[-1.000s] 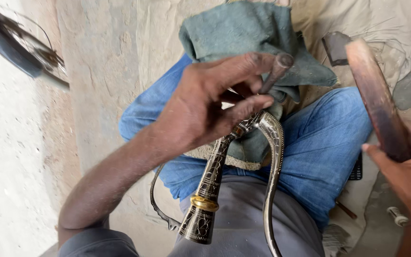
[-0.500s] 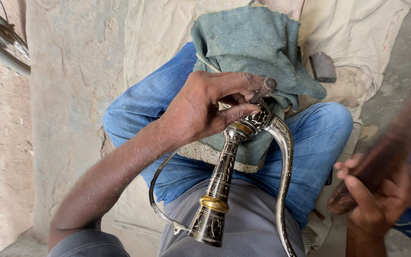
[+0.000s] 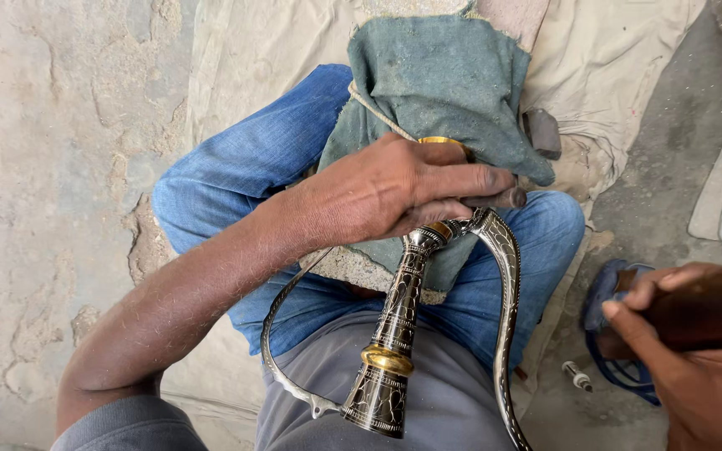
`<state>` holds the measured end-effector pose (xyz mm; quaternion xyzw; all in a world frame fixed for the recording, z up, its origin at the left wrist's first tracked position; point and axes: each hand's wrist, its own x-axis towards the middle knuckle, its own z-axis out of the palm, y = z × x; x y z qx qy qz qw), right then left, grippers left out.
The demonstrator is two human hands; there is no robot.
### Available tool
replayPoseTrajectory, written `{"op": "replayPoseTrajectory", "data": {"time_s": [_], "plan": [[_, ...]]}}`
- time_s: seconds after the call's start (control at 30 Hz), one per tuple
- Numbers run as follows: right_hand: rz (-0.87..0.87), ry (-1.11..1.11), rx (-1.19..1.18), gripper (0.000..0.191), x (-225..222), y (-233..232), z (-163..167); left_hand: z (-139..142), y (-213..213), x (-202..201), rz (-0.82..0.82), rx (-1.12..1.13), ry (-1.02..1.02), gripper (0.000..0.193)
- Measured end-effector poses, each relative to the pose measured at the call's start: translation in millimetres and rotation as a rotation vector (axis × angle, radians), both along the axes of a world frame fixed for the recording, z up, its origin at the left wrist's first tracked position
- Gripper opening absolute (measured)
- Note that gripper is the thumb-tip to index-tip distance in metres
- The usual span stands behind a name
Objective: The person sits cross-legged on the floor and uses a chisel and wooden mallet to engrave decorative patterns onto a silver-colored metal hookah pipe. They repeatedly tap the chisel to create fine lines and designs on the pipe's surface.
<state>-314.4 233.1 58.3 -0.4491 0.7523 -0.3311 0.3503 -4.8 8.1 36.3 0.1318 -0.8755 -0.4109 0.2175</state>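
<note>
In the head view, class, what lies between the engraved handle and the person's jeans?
A folded green cloth lies over the jeans, under the engraved handle.

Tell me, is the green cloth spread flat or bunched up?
Bunched up: the green cloth lies draped and creased over the knee, under the left hand.

Green cloth (image 3: 444, 83) draped over blue-jeaned knee (image 3: 261, 159) at 12 o'clock; blue sandal (image 3: 612, 334) at 4; cracked concrete floor (image 3: 52, 167) at 9.

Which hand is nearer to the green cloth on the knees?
Left. The left hand grips the engraved metal hilt right against the green cloth; the right hand holds a brown tool far off, beside the leg.
</note>
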Motion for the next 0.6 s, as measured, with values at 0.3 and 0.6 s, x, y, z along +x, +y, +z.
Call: {"op": "replayPoseTrajectory", "data": {"time_s": [0.3, 0.6], "plan": [[0.218, 0.476, 0.080, 0.043, 4.6, -32.4, 33.5, 0.6, -3.8, -3.6, -0.019, -0.017, -0.046, 0.046], [0.193, 0.378, 0.076, 0.037, 8.2, -42.6, 40.3, -2.4, -5.8, -1.2, -0.036, 0.085, 0.048, 0.045]]}}
